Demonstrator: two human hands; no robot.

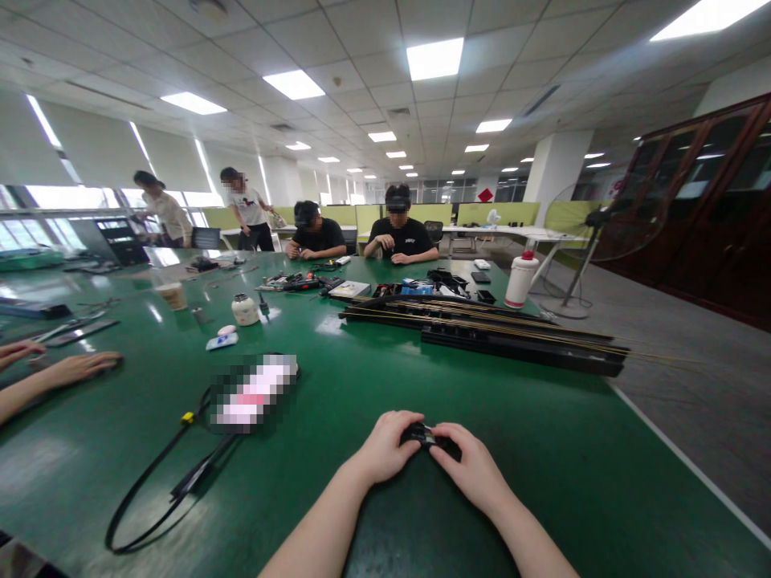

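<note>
A small black part [425, 435] with a lighter metallic middle lies between my two hands, low over the green table [301, 482]. My left hand [390, 441] grips its left end between thumb and fingers. On the other side, my right hand [463, 459] pinches the right end. Fingertips cover both ends of the part, so its full shape is hidden. To the left on the table is a blurred-out pinkish device [256, 393], beside a looped black cable [141, 482] with a yellow tag.
Long black rails [524, 349] with thin brass-coloured rods lie ahead to the right. Beyond are tools [301, 281] and a white bottle [521, 281]. Another person's hands [78, 368] rest at the far left. Two people sit across the table; others stand behind.
</note>
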